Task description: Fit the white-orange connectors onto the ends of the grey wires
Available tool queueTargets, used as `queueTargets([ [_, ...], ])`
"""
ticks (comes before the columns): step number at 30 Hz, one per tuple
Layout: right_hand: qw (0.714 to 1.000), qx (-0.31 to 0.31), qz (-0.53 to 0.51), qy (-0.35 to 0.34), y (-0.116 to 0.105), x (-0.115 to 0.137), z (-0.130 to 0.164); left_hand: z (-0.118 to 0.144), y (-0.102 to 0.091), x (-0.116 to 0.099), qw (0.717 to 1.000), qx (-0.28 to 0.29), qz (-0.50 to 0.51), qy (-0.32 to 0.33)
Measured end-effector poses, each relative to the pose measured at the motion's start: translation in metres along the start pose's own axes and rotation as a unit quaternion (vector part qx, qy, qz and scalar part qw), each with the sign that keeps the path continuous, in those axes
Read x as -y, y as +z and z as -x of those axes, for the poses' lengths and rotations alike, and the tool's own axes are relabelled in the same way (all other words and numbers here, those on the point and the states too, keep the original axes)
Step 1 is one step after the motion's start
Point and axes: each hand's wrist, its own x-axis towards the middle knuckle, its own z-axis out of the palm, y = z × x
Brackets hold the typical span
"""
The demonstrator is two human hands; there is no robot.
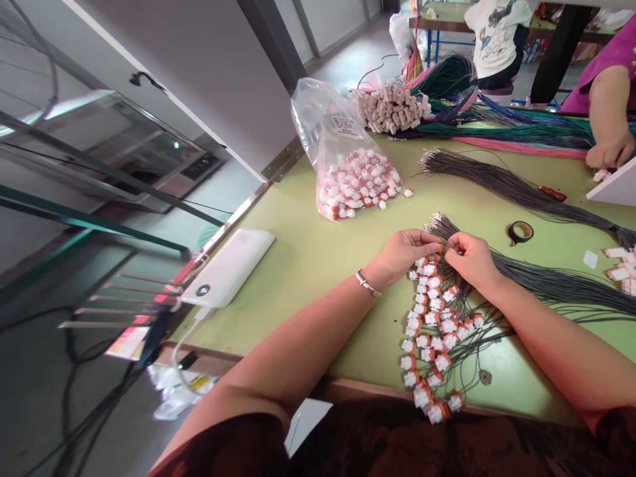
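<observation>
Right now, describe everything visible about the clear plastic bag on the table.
The clear plastic bag lies on the green table, slumped on its side, its crumpled upper part empty and bearing a small printed label. Its lower part is packed with small white and red connectors; a few lie spilled beside it. Neither hand touches it.

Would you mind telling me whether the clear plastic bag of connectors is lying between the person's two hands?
No, the plastic bag lies farther up the green table, apart from both hands.

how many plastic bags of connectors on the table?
1: a clear plastic bag of white-and-red connectors lying on the green table, beyond the left hand. Others may sit out of frame.
</observation>
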Motion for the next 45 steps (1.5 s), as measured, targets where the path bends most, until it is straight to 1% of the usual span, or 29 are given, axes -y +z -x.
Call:
queueTargets([
  [4,1.000,0.000,0.022,-0.010,0.003,-0.003,0.002,-0.002,0.002,0.000,0.999,0.012,-0.044,0.011],
  [6,1.000,0.008,0.008,-0.007,0.002,-0.003,0.002,0.000,0.001,-0.002,0.998,0.026,-0.063,0.014],
  [8,0.999,0.028,-0.038,0.011,-0.002,-0.001,0.001,0.004,-0.002,-0.005,0.996,0.041,-0.079,0.019],
  [10,0.993,0.042,-0.097,0.044,-0.006,0.001,-0.001,0.009,-0.008,-0.011,0.992,0.066,-0.108,0.024],
  [12,0.985,0.037,-0.145,0.082,-0.008,0.003,-0.002,0.011,-0.016,-0.019,0.979,0.096,-0.175,0.034],
  [13,0.982,0.029,-0.159,0.095,-0.009,0.005,-0.003,0.009,-0.021,-0.023,0.969,0.090,-0.225,0.050],
  [14,0.981,0.021,-0.165,0.103,-0.009,0.006,-0.003,0.005,-0.026,-0.028,0.953,0.061,-0.286,0.076],
  [15,0.980,0.010,-0.166,0.106,-0.008,0.007,-0.002,-0.002,-0.030,-0.032,0.929,0.012,-0.352,0.111],
  [16,0.981,-0.004,-0.163,0.105,-0.007,0.008,-0.001,-0.011,-0.034,-0.036,0.892,-0.058,-0.420,0.156],
  [17,0.982,-0.016,-0.159,0.103,-0.006,0.009,0.000,-0.022,-0.038,-0.040,0.849,-0.120,-0.477,0.194],
  [18,0.982,-0.026,-0.157,0.102,-0.005,0.010,0.001,-0.034,-0.040,-0.043,0.811,-0.143,-0.526,0.211],
  [20,0.982,-0.024,-0.154,0.105,-0.004,0.011,0.003,-0.059,-0.041,-0.047,0.749,-0.157,-0.607,0.214],
  [22,0.983,0.004,-0.148,0.106,-0.004,0.012,0.003,-0.080,-0.037,-0.047,0.706,-0.164,-0.667,0.173],
  [24,0.984,0.033,-0.141,0.106,-0.007,0.012,0.002,-0.095,-0.032,-0.044,0.680,-0.163,-0.704,0.127],
  [25,0.983,0.048,-0.142,0.106,-0.008,0.012,0.001,-0.100,-0.030,-0.041,0.669,-0.165,-0.714,0.118],
  [27,0.978,0.088,-0.154,0.110,-0.012,0.009,-0.002,-0.104,-0.029,-0.035,0.662,-0.179,-0.716,0.130],
  [28,0.974,0.109,-0.164,0.116,-0.013,0.008,-0.004,-0.105,-0.030,-0.032,0.667,-0.185,-0.707,0.146],
  [29,0.968,0.129,-0.174,0.125,-0.014,0.006,-0.005,-0.104,-0.031,-0.030,0.678,-0.189,-0.692,0.161],
  [31,0.960,0.147,-0.191,0.146,-0.016,0.003,-0.008,-0.100,-0.033,-0.027,0.716,-0.193,-0.644,0.187],
  [32,0.958,0.145,-0.196,0.153,-0.016,0.002,-0.008,-0.096,-0.034,-0.027,0.742,-0.197,-0.610,0.196],
  [33,0.957,0.138,-0.198,0.158,-0.015,0.002,-0.008,-0.091,-0.034,-0.027,0.775,-0.204,-0.565,0.197],
  [34,0.958,0.128,-0.199,0.161,-0.014,0.002,-0.008,-0.084,-0.033,-0.028,0.815,-0.212,-0.505,0.187],
  [36,0.962,0.102,-0.195,0.164,-0.010,0.005,-0.006,-0.066,-0.028,-0.029,0.906,-0.215,-0.339,0.136],
  [37,0.964,0.090,-0.191,0.163,-0.009,0.007,-0.004,-0.056,-0.025,-0.029,0.945,-0.202,-0.238,0.100],
  [38,0.966,0.078,-0.186,0.161,-0.007,0.009,-0.003,-0.045,-0.021,-0.028,0.973,-0.170,-0.143,0.067],
  [39,0.968,0.068,-0.182,0.157,-0.006,0.011,-0.002,-0.034,-0.018,-0.027,0.988,-0.136,-0.061,0.043],
  [41,0.971,0.048,-0.181,0.148,-0.003,0.014,0.001,-0.016,-0.012,-0.024,0.994,-0.090,0.059,0.007],
  [43,0.974,0.029,-0.181,0.133,-0.001,0.014,0.002,-0.005,-0.009,-0.020,0.990,-0.067,0.120,-0.004],
  [45,0.980,0.015,-0.168,0.110,0.001,0.013,0.002,0.000,-0.009,-0.017,0.991,-0.052,0.127,-0.007],
])
